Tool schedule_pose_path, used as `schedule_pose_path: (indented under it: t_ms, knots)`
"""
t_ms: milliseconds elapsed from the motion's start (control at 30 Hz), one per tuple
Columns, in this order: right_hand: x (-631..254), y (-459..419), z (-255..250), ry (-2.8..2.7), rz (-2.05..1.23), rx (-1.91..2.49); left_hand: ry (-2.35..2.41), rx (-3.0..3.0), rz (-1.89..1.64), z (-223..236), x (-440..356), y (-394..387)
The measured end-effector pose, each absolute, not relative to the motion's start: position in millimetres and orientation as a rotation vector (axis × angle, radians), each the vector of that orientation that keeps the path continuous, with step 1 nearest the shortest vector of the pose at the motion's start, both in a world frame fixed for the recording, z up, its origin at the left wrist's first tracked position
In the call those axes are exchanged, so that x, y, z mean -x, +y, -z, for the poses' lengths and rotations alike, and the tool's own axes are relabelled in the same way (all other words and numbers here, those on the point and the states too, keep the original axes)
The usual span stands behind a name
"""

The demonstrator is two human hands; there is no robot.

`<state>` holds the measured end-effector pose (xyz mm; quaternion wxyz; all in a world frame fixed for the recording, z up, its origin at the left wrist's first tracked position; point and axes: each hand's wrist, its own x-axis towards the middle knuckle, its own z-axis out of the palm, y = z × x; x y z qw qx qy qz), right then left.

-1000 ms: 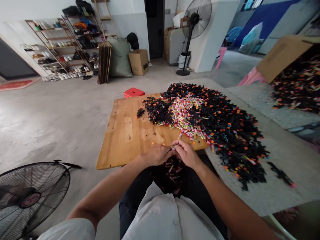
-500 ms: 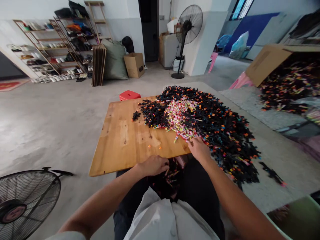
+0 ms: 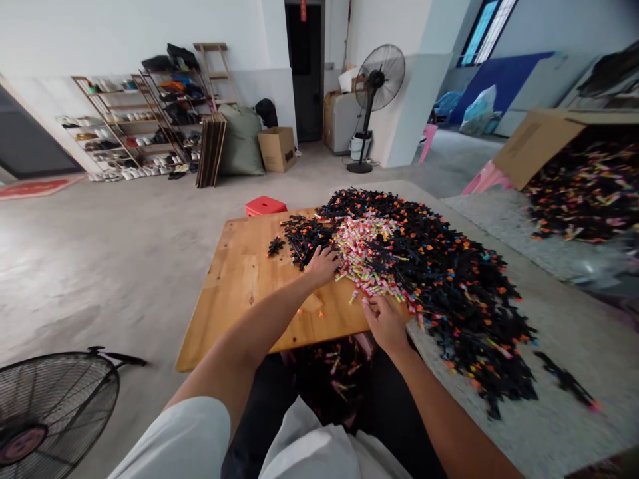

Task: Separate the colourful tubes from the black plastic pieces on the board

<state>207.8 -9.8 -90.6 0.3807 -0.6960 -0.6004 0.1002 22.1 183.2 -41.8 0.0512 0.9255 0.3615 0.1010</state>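
Note:
My left hand reaches over the wooden board with fingers stretched out, at the near edge of a heap of small black plastic pieces and beside a pile of small pink-and-yellow wrapped tubes. Close to the board's front edge, my right hand has its thumb and fingers drawn together just below the tubes. Whatever lies between those fingertips is too small to make out. A much larger heap of black pieces with orange tips spreads to the right. Between my legs, under the board, is a dark mass of finished-looking black-and-coloured pieces.
The wooden board carries a few tiny orange bits. A lone black piece lies on the grey tabletop at right. A tipped carton spills similar pieces. A floor fan stands at left, a red stool beyond the board.
My left hand has risen from below the board's front edge and moved forward to the black pieces. My right hand has drawn slightly back and left from the tubes. The view has tilted up.

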Motion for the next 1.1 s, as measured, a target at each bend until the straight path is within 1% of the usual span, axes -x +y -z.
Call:
schedule_pose_path:
  t_ms: [100, 200, 300, 400, 600, 833, 1100]
  knots:
    - [-208, -17, 86, -1.347, -0.478, 1.717, 1.129, -2.446, -0.637, 27, -8, 178]
    - [-196, -20, 71, -1.180, -0.726, 1.566, 1.168, -1.691, -1.016, 14, 3, 157]
    - [-175, -20, 48, -1.096, -0.947, 1.386, 0.905, -1.053, -1.113, 10, 9, 121]
    - [-155, -22, 26, -1.094, -1.088, 1.253, 0.712, -0.751, -1.101, 9, 10, 83]
    - [-142, -31, 11, -1.126, -1.119, 1.186, 0.680, -0.569, -1.172, 0, 7, 44]
    - [-139, -38, 12, -1.142, -1.105, 1.176, 0.713, -0.547, -1.203, -9, 4, 35]
    - [-136, -38, 9, -1.088, -1.071, 1.111, 0.707, -0.582, -1.239, -8, 4, 27]
